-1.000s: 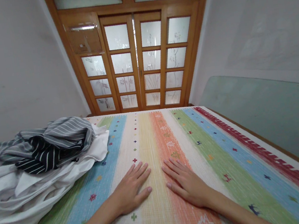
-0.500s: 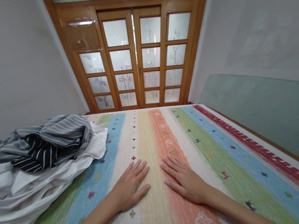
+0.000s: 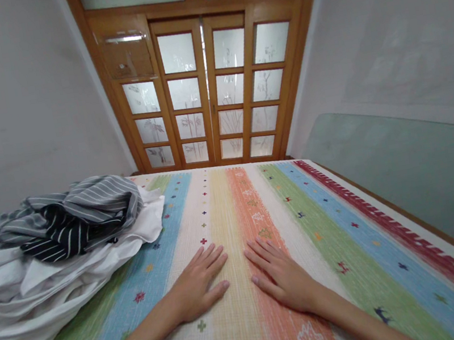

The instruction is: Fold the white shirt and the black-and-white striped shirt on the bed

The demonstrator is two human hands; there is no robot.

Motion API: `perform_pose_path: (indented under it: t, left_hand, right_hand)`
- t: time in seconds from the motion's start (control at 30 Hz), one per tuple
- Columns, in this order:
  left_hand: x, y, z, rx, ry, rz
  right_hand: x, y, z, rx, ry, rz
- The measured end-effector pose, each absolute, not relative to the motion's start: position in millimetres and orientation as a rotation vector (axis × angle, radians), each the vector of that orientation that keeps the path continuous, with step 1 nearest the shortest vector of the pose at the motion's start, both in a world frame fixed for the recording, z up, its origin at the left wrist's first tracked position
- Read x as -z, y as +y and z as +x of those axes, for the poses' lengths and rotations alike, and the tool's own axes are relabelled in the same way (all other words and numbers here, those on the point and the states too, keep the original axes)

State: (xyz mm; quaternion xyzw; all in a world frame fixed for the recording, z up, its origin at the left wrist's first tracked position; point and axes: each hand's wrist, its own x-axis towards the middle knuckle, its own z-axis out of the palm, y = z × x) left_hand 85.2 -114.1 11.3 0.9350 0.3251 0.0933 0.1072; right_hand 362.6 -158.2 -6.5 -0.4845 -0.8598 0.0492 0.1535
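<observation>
My left hand (image 3: 199,283) lies flat, palm down, on a striped cloth (image 3: 220,211) in pastel colours, over its cream and yellow bands. Level with it, my right hand (image 3: 281,273) rests the same way on the orange band. Both hands have their fingers stretched out and hold nothing. A strip of yellow cloth separates them. To the left of my left hand is a pile of garments: a grey and black striped one (image 3: 98,199) heaped on crumpled white fabric (image 3: 77,285).
Beyond the cloth's far edge stands a wooden door (image 3: 204,81) with frosted panes. A pale green board (image 3: 402,165) runs along the right side against the wall. A plain wall (image 3: 17,99) rises on the left.
The view has tipped up very slightly. Both hands stay in the same spots on the cloth, and the garment pile has not moved.
</observation>
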Motion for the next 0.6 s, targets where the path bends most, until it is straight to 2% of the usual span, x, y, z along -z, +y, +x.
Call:
perform_pose_path:
  t: [0.6]
  left_hand:
    - [-9.5,-113.4,84.1,-0.283,0.961,2.76]
  right_hand:
    - [5.2,-158.9,362.8,-0.136,-2.49,-1.396]
